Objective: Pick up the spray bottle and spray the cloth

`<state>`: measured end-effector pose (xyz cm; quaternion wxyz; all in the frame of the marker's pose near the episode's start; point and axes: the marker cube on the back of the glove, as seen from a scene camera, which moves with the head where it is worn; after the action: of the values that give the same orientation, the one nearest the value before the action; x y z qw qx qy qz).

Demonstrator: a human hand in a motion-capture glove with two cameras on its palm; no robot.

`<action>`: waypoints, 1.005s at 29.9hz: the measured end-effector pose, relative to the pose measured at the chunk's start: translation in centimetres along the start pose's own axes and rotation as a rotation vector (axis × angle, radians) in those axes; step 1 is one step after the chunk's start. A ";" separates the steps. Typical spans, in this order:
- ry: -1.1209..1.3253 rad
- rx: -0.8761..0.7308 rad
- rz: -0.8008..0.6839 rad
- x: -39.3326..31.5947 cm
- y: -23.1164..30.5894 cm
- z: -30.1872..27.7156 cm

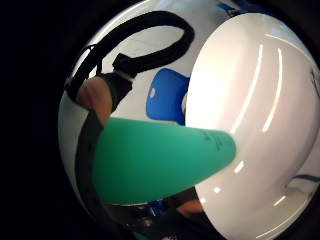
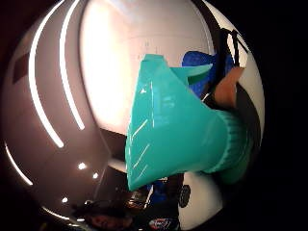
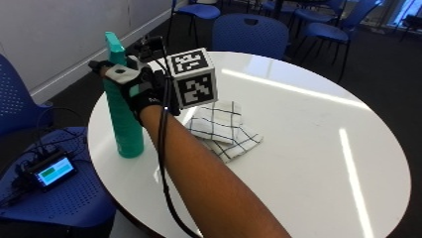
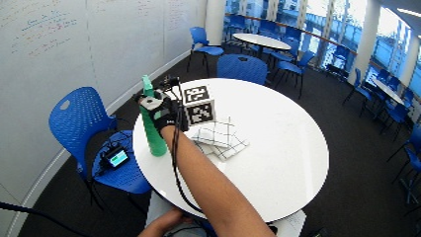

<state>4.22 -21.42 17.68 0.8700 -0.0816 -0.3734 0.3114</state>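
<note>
A tall teal spray bottle [image 3: 125,124] [image 4: 156,138] stands upright near the left edge of the round white table [image 3: 316,124]. My gloved right hand [image 3: 141,91] [image 4: 163,113] is at its upper part, just below the spray head, with fingers curled round the neck. The bottle's base still looks to be on the table. Both palm views are filled by the bottle: its teal body [image 1: 150,160], and its spray head and ribbed collar [image 2: 168,130]. A folded white cloth with a dark grid [image 3: 221,126] [image 4: 220,136] lies on the table just right of the bottle.
A blue chair [image 3: 247,34] stands at the table's far side. Another blue chair [image 4: 79,118] by the left edge carries a small device with a lit screen [image 3: 53,171]. More chairs and tables stand further back.
</note>
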 end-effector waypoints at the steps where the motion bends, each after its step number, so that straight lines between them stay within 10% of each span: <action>1: 0.012 -0.013 0.010 0.1 0.0 0.0; 30: 0.286 -0.194 0.100 4.8 2.6 -0.5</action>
<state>5.89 -16.45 19.24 0.8857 -0.2271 -0.2698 0.3019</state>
